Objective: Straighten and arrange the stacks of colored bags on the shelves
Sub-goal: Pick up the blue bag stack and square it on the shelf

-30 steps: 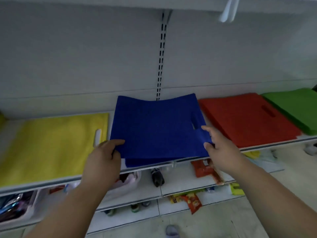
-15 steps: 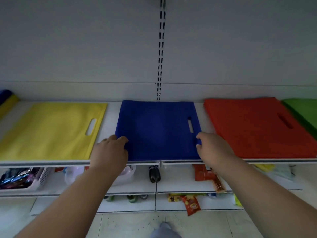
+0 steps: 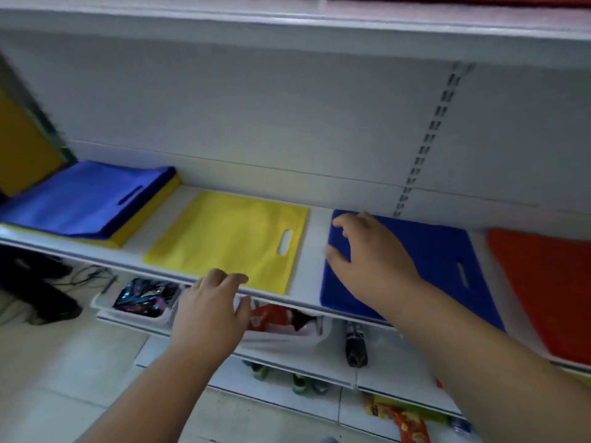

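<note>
The right hand (image 3: 367, 260) is laid with loosely spread fingers on the blue stack (image 3: 447, 254), probably to square it against the back of the shelf (image 3: 315, 247). The left hand (image 3: 211, 311) hovers relaxed and empty at the front edge, beside the yellow stack (image 3: 230, 238). Four stacks are counted: these two, an orange stack (image 3: 550, 282) at the right end, and a blue-over-yellow pile (image 3: 86, 203) at the left end.

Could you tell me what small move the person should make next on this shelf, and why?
Probably slide the left hand forward onto the yellow bag stack. The right hand rests on the blue bag stack, which lies flat, while the left hand hovers open at the shelf edge just in front of the yellow stack, which sits skewed to that edge.
</note>
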A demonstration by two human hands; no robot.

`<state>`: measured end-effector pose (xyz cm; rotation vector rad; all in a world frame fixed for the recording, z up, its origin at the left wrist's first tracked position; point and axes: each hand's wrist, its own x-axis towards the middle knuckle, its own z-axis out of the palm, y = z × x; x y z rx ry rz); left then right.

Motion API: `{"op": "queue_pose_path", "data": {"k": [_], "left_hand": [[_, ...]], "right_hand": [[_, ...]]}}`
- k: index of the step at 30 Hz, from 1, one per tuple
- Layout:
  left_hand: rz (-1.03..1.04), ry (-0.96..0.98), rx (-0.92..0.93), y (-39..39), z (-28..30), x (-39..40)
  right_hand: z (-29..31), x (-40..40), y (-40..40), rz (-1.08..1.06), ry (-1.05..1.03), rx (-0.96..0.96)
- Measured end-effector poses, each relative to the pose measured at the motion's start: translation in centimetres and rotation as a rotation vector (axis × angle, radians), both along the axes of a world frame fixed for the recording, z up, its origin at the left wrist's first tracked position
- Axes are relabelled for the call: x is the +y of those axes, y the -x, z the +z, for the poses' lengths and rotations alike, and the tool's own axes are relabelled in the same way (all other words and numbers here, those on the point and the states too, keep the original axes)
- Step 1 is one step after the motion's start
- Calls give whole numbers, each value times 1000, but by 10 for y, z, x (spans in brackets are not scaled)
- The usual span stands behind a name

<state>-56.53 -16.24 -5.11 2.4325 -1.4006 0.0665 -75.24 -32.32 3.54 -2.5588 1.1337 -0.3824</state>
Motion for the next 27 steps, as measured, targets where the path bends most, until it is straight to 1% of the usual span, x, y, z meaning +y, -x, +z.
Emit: {"op": "queue_pose_path", "data": {"k": [3, 5, 6, 7, 8, 10, 12, 14, 17, 21, 23, 27], "left_hand": [[64, 22, -1, -59, -3, 57], [113, 39, -50, -98, -1, 88], [183, 27, -43, -136, 1, 121], [223, 10, -37, -156, 1, 138], [212, 12, -52, -164, 0, 142], [231, -12, -16, -189, 4, 164], [283, -19, 27, -224, 6, 196], [285, -17, 34, -256, 9, 218], [295, -10, 54, -297, 7, 224], [334, 24, 81, -340, -3, 215], [346, 31, 126, -355, -3, 215], [331, 60, 143, -413, 3, 213]], "right_hand": [[3, 35, -73, 81, 14, -33], [5, 61, -113, 102, 11, -61], [4, 86, -161, 135, 19, -67], [3, 99, -184, 138, 11, -66], [3, 104, -190, 125, -2, -92], [-1, 121, -222, 144, -2, -125], [-5, 145, -265, 175, -38, -107], [-4, 162, -297, 189, -70, -96], [-8, 166, -335, 193, -58, -76], [-14, 150, -380, 205, -23, -64], [-15, 142, -397, 176, -33, -46], [-18, 136, -430, 74, -34, -26]]}}
